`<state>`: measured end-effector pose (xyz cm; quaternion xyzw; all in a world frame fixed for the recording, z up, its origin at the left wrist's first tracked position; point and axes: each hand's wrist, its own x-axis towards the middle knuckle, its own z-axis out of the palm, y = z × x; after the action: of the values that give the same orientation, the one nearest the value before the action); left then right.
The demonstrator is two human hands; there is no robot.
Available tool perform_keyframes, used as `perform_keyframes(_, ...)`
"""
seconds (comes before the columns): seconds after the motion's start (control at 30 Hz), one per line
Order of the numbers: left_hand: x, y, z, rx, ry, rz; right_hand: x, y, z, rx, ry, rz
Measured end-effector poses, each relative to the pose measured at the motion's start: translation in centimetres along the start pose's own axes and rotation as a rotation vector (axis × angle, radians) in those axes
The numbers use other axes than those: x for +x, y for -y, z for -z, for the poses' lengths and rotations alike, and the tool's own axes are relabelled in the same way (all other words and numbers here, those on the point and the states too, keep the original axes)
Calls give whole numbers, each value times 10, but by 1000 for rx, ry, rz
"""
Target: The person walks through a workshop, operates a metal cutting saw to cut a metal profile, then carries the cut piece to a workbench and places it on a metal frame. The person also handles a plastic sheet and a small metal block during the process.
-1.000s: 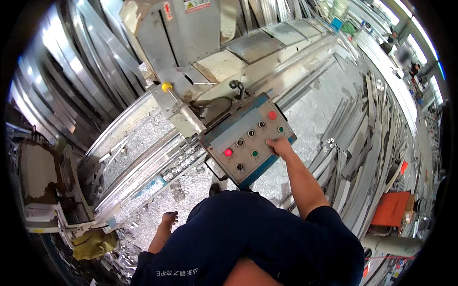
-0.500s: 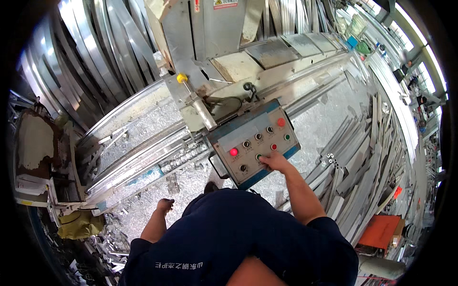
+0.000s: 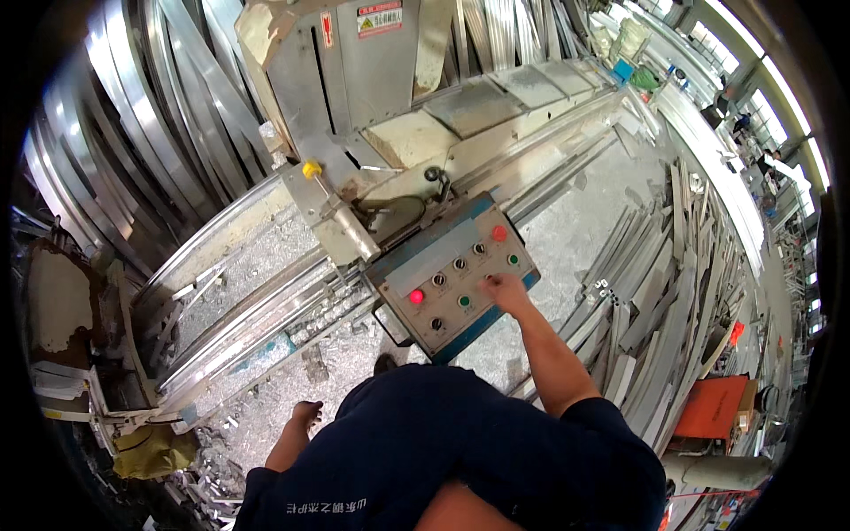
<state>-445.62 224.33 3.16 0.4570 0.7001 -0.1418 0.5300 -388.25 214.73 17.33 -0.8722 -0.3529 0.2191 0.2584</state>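
From where I stand, the grey, blue-edged control panel (image 3: pixel 421 258) sits at twelve o'clock from the worker's chest. The right hand (image 3: pixel 505 290) is over its face, between three and four o'clock from the panel's middle, fingertips at the surface; I can't tell whether those fingers are together or apart, or whether one is pressing. On the panel, a glowing red button (image 3: pixel 417 296) shows at eight o'clock, a green button (image 3: pixel 465 302) at five, and another red button (image 3: pixel 499 234) between one and two.

The left hand (image 3: pixel 307 412) hangs well apart, between seven and eight o'clock from the panel, fingers curled inward; whether they meet I can't tell.

Also from the panel, a yellow knob (image 3: pixel 312 169) stands at ten o'clock, the grey machine housing (image 3: pixel 381 75) at eleven, a pile of metal profiles (image 3: pixel 651 292) at three, and a red box (image 3: pixel 711 407) at four.
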Motion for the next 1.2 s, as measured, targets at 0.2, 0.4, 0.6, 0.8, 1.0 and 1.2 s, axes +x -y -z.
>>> perform_keyframes(0.2,49,14,-1,-3,24,33,63,-95,13,-162,-396,-35)
perform_keyframes(0.4,57,33,1,84,-93,-10,67,-64,44,190,209,-313)
perform_keyframes(0.6,70,51,-15,263,-58,94,97,-102,42,240,189,-368)
perform_keyframes(0.8,82,65,-23,216,-43,44,106,-114,38,194,186,-285)
perform_keyframes(1.0,70,43,-12,200,-111,-40,97,-86,44,180,296,-399)
perform_keyframes(1.2,58,20,-13,190,-112,-108,90,-87,56,123,314,-427)
